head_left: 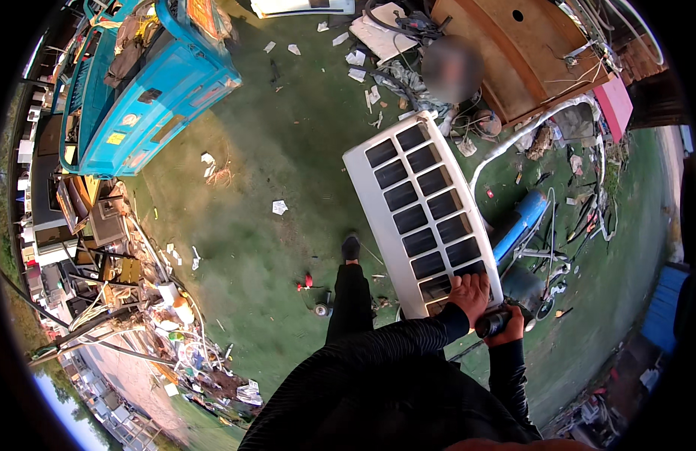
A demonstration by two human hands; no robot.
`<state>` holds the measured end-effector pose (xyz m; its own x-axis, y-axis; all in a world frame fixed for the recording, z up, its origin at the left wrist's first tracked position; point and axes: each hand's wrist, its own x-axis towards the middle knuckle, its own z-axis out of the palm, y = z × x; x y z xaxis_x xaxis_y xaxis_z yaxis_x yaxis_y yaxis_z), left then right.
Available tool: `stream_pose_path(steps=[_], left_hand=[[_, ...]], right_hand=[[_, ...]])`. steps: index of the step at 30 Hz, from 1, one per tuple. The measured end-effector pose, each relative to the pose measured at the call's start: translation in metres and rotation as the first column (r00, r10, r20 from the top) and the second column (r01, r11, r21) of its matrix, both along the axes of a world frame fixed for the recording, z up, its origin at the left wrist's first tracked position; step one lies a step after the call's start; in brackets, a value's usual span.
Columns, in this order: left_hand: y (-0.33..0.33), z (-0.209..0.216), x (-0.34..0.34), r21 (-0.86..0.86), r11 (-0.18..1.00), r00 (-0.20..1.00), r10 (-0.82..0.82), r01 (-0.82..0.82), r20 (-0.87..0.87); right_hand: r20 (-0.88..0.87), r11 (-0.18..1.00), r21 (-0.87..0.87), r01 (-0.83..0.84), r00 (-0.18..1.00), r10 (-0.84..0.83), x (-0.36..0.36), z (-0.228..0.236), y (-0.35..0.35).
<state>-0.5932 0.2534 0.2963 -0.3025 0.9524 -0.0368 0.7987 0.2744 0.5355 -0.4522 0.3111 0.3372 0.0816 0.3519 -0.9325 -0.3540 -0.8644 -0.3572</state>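
Note:
A long white air conditioner unit [400,243] with a grid of dark rectangular openings lies tilted in front of me. My left hand [470,295] rests on its near end, fingers curled over the grid bars by the last openings. Close beside it, my right hand [507,326] grips a black power drill [492,323] near the unit's near right corner. The drill's tip is hidden, so I cannot tell whether it touches the casing.
A turquoise three-wheeled cargo vehicle [156,105] stands at the far left. Scrap and cables [186,331] are heaped below it. To the right of the unit lies a blue cylinder [521,224] among metal tubes. A brown wooden cabinet [524,52] sits at the far right. Paper scraps dot the green ground.

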Motion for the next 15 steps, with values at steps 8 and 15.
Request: stream_pose_path(steps=[8, 15], left_hand=[[0.096, 0.045, -0.129, -0.058, 0.997, 0.992, -0.050, 0.057, 0.112], [0.165, 0.084, -0.221, -0.253, 0.956, 0.971, -0.090, 0.147, 0.222]], right_hand=[[-0.176, 0.993, 0.114, 0.024, 0.984, -0.004, -0.101, 0.034, 0.082], [-0.268, 0.940, 0.166, 0.299, 0.931, -0.249, -0.114, 0.021, 0.107]])
